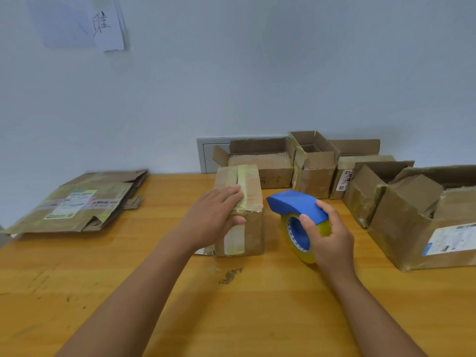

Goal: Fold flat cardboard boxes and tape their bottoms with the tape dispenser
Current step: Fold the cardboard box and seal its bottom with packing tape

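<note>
A small brown cardboard box (251, 199) stands in the middle of the wooden table (231, 310), its taped side facing up, with yellowish tape running along the top and down the near face. My left hand (216, 217) lies on the box's near top edge, fingers flat on the tape and thumb against the front face. My right hand (331, 238) grips a blue tape dispenser (296, 204) with a roll of yellowish tape (298, 235), just right of the box and apart from it.
A pile of flat cardboard boxes (77, 204) lies at the far left of the table. Several folded open-topped boxes (316, 166) stand along the wall and down the right side, the largest (422, 222) at the right edge. Paper sheets (108, 24) hang on the wall.
</note>
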The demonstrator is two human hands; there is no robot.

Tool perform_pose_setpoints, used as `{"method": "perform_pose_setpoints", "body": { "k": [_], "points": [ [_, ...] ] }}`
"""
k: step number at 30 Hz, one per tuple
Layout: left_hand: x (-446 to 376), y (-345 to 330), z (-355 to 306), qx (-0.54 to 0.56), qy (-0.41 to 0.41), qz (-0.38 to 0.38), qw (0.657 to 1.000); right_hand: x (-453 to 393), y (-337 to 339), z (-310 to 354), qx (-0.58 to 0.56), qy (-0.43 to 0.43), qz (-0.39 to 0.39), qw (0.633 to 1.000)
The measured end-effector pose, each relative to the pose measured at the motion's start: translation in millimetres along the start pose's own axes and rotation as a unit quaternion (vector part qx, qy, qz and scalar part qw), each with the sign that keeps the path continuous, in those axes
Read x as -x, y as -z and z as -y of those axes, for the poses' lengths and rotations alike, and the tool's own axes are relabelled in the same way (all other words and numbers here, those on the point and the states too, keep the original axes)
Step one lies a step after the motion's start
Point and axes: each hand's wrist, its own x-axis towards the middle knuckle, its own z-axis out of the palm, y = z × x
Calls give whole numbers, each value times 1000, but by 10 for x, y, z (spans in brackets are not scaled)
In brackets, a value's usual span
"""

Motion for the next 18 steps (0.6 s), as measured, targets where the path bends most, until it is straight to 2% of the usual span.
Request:
{"method": "perform_pose_setpoints", "body": {
  "k": [4,7,11,15,18],
  "points": [
    [57,-51,-80,39,3,-89,995,-40,30,-1,78,-2,23,997],
    [99,-93,-74,106,14,-118,987,-58,15,51,81,-22,45,996],
    [123,-139,-31,165,15,-164,972,-86,12,155,17,-56,14,998],
    [92,-175,-34,164,2,-203,965,-269,158,411,-73,-17,-53,996],
    [109,-175,-17,178,9,-195,964,-445,208,702,-166,20,-64,984]
  ]
}}
